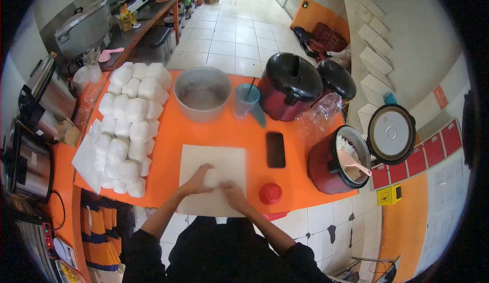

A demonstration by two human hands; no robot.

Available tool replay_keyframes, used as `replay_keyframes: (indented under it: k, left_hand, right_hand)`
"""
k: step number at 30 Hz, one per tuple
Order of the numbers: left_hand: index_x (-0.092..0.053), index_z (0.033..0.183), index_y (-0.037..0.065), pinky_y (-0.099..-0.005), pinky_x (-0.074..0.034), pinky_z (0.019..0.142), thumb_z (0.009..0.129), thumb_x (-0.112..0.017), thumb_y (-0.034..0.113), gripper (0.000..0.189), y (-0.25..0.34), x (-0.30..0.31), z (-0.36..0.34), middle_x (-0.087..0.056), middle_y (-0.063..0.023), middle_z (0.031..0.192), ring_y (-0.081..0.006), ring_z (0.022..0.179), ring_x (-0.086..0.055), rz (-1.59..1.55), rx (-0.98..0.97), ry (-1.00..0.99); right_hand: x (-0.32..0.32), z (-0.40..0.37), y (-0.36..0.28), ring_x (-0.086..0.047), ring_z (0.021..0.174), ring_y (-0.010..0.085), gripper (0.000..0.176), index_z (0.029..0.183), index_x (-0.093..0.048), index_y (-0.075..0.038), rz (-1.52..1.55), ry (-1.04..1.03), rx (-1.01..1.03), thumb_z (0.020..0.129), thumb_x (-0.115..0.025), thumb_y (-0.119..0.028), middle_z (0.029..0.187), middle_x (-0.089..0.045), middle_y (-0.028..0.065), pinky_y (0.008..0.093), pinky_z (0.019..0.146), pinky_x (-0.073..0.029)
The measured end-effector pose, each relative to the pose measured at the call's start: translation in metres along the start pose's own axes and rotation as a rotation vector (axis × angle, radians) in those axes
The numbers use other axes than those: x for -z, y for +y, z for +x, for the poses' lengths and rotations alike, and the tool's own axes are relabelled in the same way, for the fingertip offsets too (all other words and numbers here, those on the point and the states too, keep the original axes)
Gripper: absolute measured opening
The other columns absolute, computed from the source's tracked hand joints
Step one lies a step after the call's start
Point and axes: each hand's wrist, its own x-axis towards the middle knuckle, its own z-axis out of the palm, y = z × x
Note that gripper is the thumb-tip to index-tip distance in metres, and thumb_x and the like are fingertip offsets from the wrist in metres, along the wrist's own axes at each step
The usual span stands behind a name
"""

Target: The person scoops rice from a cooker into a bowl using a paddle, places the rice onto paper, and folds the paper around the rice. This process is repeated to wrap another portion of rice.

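A white rounded lump of rice (pixel 211 178) sits on a stack of pale wrapping paper (pixel 214 153) at the front of the orange table. My left hand (pixel 196 181) curves around its left side, fingers closed against it. My right hand (pixel 234 196) grips its lower right side, with the fingers curled and partly hidden. To the left, several white wrapped bundles (pixel 122 125) are stacked in rows. A red cup (pixel 270 194) stands to the right of the paper, and a black phone (pixel 275 149) lies behind it.
An open rice cooker (pixel 326 168) with rice and a pink paddle (pixel 354 162) stands at right. Behind are a metal pot (pixel 202 111), a plastic cup (pixel 246 100) and two lidded cookers (pixel 290 87). Plastic sheets (pixel 89 156) lie at the left edge. Crumpled clear plastic (pixel 321 117) is at right.
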Motion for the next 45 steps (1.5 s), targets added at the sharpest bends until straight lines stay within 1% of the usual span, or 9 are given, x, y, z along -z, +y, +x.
replay_keyframes:
  k: [4, 10, 14, 16, 19, 28, 37, 40, 45]
  left_hand:
    - [-0.024, 0.132, 0.009, -0.0396, -0.049, 0.079, 0.074, -0.073, 0.011, 0.077, 0.082, -0.007, -0.001, -0.047, -0.0150, 0.117, -0.0237, 0.103, -0.053, -0.830, 0.463, 0.183]
    - [-0.024, 0.130, 0.006, -0.0405, -0.046, 0.086, 0.079, -0.069, 0.016, 0.069, 0.056, -0.016, -0.017, -0.049, -0.0165, 0.113, -0.0284, 0.091, -0.058, -1.321, 0.379, 0.262]
    - [-0.031, 0.129, 0.008, -0.0399, -0.043, 0.091, 0.084, -0.062, 0.023, 0.056, 0.052, -0.042, -0.049, -0.044, -0.0141, 0.118, -0.0289, 0.101, -0.052, -0.731, 0.123, 0.478]
    - [-0.036, 0.130, 0.008, -0.0379, -0.041, 0.094, 0.088, -0.056, 0.023, 0.049, 0.098, -0.040, -0.071, -0.046, -0.0095, 0.114, -0.0250, 0.108, -0.048, -1.552, 0.244, 0.587]
    - [-0.034, 0.131, 0.009, -0.0389, -0.040, 0.095, 0.083, -0.062, 0.020, 0.056, 0.102, -0.048, -0.089, -0.045, -0.0093, 0.117, -0.0252, 0.109, -0.048, -1.484, 0.550, 0.711]
    - [-0.060, 0.104, 0.011, -0.0503, -0.029, 0.103, 0.070, -0.066, 0.021, 0.036, 0.054, -0.032, -0.029, -0.054, -0.0073, 0.112, -0.0308, 0.119, -0.041, 0.858, -0.341, 0.351]
    - [-0.063, 0.092, 0.014, -0.0578, -0.025, 0.102, 0.075, -0.065, 0.027, 0.022, 0.024, -0.035, -0.023, -0.051, -0.0064, 0.117, -0.0337, 0.123, -0.037, 0.834, -0.402, 0.317]
    - [-0.061, 0.104, 0.019, -0.0577, -0.026, 0.101, 0.073, -0.065, 0.026, 0.033, 0.020, -0.040, -0.023, -0.045, -0.0077, 0.125, -0.0333, 0.123, -0.037, 0.925, -0.315, 0.359]
    - [-0.049, 0.121, 0.015, -0.0504, -0.032, 0.100, 0.067, -0.070, 0.018, 0.058, 0.034, -0.047, -0.017, -0.037, -0.0198, 0.128, -0.0383, 0.120, -0.036, 0.664, -0.158, 0.599]
  right_hand:
    - [0.015, 0.010, -0.048, -0.053, 0.090, 0.0155, 0.018, 0.100, -0.059, 0.003, 0.367, 0.168, -0.344, 0.086, -0.050, -0.004, 0.095, -0.057, 0.0073, 0.0282, 0.082, -0.043]
    - [-0.017, 0.026, -0.073, -0.053, 0.094, 0.0190, 0.031, 0.109, -0.055, 0.001, 0.748, 0.307, -0.384, 0.088, -0.059, -0.021, 0.104, -0.056, 0.0115, 0.0311, 0.084, -0.042]
    - [-0.023, 0.038, -0.031, -0.052, 0.096, 0.0211, 0.039, 0.107, -0.053, 0.000, 0.104, 0.235, -0.058, 0.084, -0.064, -0.030, 0.100, -0.056, 0.0143, 0.0345, 0.084, -0.042]
    - [-0.010, 0.049, -0.022, -0.054, 0.096, 0.0215, 0.040, 0.110, -0.054, 0.000, 0.168, -0.010, -0.272, 0.084, -0.063, -0.029, 0.099, -0.057, 0.0133, 0.0339, 0.085, -0.043]
    - [0.023, 0.066, -0.027, -0.054, 0.097, 0.0245, 0.041, 0.112, -0.055, -0.001, 0.097, -0.312, -0.398, 0.082, -0.064, -0.027, 0.103, -0.056, 0.0151, 0.0352, 0.086, -0.043]
    - [0.017, -0.007, -0.041, -0.052, 0.105, 0.0364, 0.032, 0.116, -0.054, -0.002, -0.387, -0.111, 0.146, 0.085, -0.052, -0.010, 0.115, -0.055, 0.0179, 0.0423, 0.094, -0.040]
    - [0.003, 0.000, -0.005, -0.051, 0.108, 0.0325, 0.029, 0.110, -0.058, -0.003, -0.440, -0.105, -0.155, 0.085, -0.050, -0.015, 0.111, -0.054, 0.0203, 0.0419, 0.099, -0.035]
    - [0.008, 0.024, -0.017, -0.051, 0.103, 0.0308, 0.020, 0.096, -0.062, -0.004, -0.623, 0.117, 0.219, 0.084, -0.051, -0.016, 0.099, -0.057, 0.0183, 0.0427, 0.092, -0.038]
    - [0.017, 0.019, -0.021, -0.052, 0.093, 0.0295, 0.018, 0.088, -0.063, -0.004, -0.474, -0.105, -0.112, 0.079, -0.056, -0.017, 0.088, -0.058, 0.0141, 0.0431, 0.082, -0.040]
